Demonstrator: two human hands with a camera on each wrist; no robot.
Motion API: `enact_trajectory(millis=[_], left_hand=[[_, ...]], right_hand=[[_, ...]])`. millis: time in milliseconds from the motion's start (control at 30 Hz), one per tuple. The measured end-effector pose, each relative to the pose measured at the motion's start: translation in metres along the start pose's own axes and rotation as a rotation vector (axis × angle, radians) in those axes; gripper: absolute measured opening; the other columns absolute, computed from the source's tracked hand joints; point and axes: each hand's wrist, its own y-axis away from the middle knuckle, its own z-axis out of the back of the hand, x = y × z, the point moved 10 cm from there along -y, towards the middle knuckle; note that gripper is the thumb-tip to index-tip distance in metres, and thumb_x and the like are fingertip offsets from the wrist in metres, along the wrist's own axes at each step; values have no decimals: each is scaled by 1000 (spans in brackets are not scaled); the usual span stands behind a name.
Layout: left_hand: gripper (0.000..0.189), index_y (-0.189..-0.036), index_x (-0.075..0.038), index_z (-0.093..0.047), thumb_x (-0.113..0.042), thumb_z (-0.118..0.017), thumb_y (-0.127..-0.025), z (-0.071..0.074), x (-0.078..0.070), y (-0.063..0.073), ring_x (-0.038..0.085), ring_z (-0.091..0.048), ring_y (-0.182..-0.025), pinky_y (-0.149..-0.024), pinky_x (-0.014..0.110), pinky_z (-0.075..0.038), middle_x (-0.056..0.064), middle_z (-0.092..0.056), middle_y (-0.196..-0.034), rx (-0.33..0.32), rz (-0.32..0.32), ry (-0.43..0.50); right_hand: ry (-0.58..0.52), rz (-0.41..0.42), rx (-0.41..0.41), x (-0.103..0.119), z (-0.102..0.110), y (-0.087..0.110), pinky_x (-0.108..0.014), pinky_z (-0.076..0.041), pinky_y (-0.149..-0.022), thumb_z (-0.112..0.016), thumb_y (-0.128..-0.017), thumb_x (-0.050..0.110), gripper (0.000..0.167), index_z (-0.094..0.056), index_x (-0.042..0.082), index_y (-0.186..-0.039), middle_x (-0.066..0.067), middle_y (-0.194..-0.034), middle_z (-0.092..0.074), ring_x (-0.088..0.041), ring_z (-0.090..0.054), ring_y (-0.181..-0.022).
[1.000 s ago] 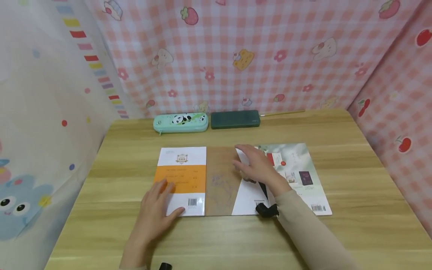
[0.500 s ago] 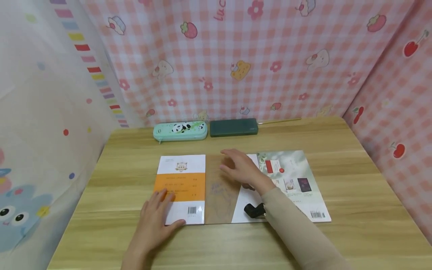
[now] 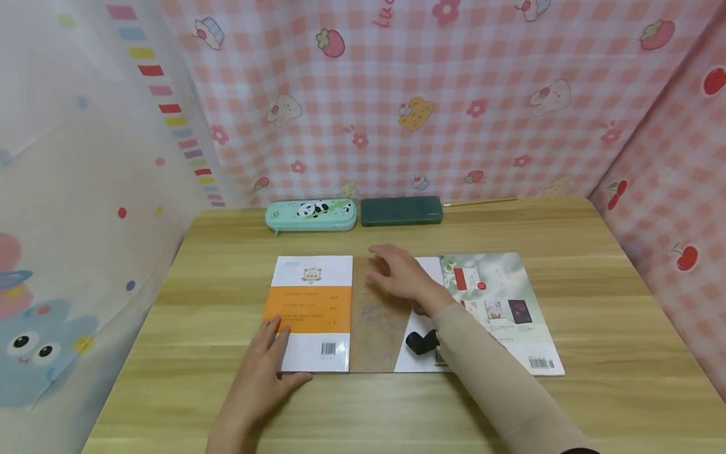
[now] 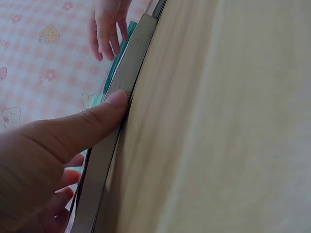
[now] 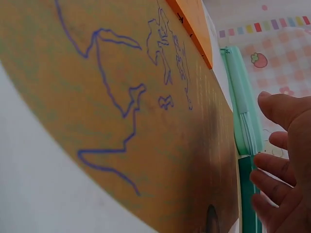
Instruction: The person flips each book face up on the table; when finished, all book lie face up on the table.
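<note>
On the table (image 3: 187, 302) lie, in a row, a green magazine (image 3: 505, 302), a brown-and-white book (image 3: 375, 328) and an orange-banded book (image 3: 312, 309), which the relaxed left hand (image 3: 263, 356) — thumb touching, nothing gripped — should steady lightly while the loose, empty right hand (image 3: 405, 276) hovers mid-row.

Well beyond your right hand (image 3: 404, 274), you can read the pink letters "luc" (image 3: 384, 14) on the checked curtain (image 3: 476, 69), clipped at the head view's top edge. At your left hand, (image 3: 262, 362) the orange-banded book (image 3: 317, 312) bears a crest (image 3: 311, 275), small print and a barcode (image 3: 328, 349); right of your right hand, the pale green cover (image 3: 493, 274) carries another barcode and print, all too small for you to read
</note>
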Motion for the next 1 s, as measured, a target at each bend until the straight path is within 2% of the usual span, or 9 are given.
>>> enact_trajectory(millis=[200,367,567,700,800,900,1000], left_hand=[[99,-148,8,-43,-45,-87,-76,2,1,2,41,-16,-152,-122,58,-19,23,-26,-163,-21,2,19],[97,-147,9,-43,-41,-88,-77,3,6,7,41,-18,-151,-121,58,-22,23,-25,-163,-42,37,58],[88,-145,13,-44,-31,-87,-81,9,11,17,44,-27,-147,-118,59,-29,27,-25,-161,-101,63,90],[78,-140,14,-49,-26,-86,-83,17,17,27,46,-39,-140,-112,59,-38,29,-37,-155,-180,107,60],[68,-132,13,-58,-20,-88,-81,26,23,35,43,-54,-127,-105,56,-48,27,-55,-138,-268,130,43],[59,-123,11,-66,-15,-91,-76,34,27,40,40,-64,-113,-96,52,-55,23,-65,-121,-340,134,44],[55,-117,11,-69,-12,-93,-72,39,28,43,40,-67,-107,-92,52,-57,21,-68,-114,-381,124,49]], right_hand=[[2,27,-5,1,-5,-9,-43,-30,-122,-71,-96,29,64,-47,2,-149,-15,-152,-48,-31,-40,-143],[-12,10,12,-1,-12,-17,-44,-29,-122,-69,-97,31,64,-46,4,-150,-14,-153,-47,-31,-39,-144],[-12,19,15,0,-18,-23,-43,-31,-122,-69,-97,32,64,-47,2,-149,-15,-151,-49,-32,-41,-142],[5,52,23,4,-23,-27,-43,-31,-121,-69,-97,31,63,-48,0,-148,-17,-150,-50,-33,-42,-142],[22,67,25,5,-26,-31,-43,-33,-120,-68,-97,31,60,-50,0,-146,-17,-148,-52,-32,-45,-140],[36,71,24,7,-27,-34,-42,-37,-118,-69,-97,31,55,-55,3,-143,-14,-145,-56,-30,-50,-136],[39,54,35,6,-30,-37,-42,-39,-116,-70,-97,31,51,-59,7,-140,-10,-142,-59,-28,-53,-133]])
